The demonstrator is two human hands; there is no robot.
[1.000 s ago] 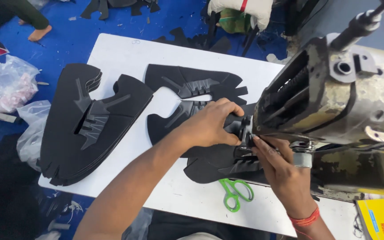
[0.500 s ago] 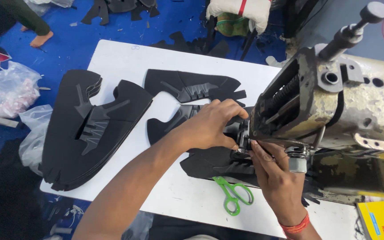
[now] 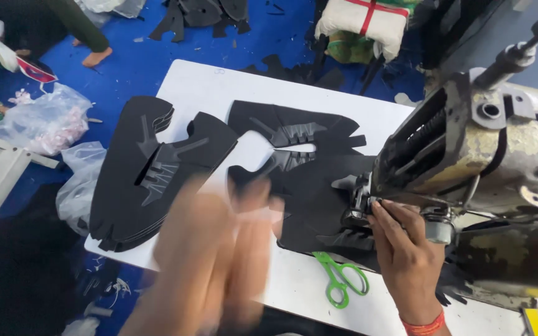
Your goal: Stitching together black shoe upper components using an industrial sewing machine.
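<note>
We see a white surface (image 3: 207, 87) carrying a stack of black cut pieces (image 3: 151, 171), green scissors (image 3: 342, 280) and a sewing machine (image 3: 499, 162).
</note>
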